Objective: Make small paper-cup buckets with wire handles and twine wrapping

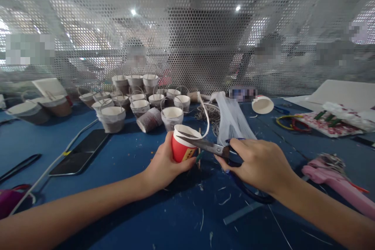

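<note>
My left hand (164, 161) is wrapped round a red paper cup (180, 149) with a white inside, held up off the blue table. In my right hand (258, 162) is a pair of scissors (218, 149) with dark blue handles. Their blades reach over the cup's rim at its right side. From the rim a thin white strip (208, 119) curls upward, apparently partly cut from the cup. Whether the blades are fully closed on the paper I cannot make out.
Several small wrapped cups with handles (172, 117) stand at the back left. A phone (80, 152) and cable lie left. White netting (233, 115), twine (209, 115), another cup (263, 105) and a pink glue gun (331, 175) lie right. Thin scraps litter the blue table (175, 218).
</note>
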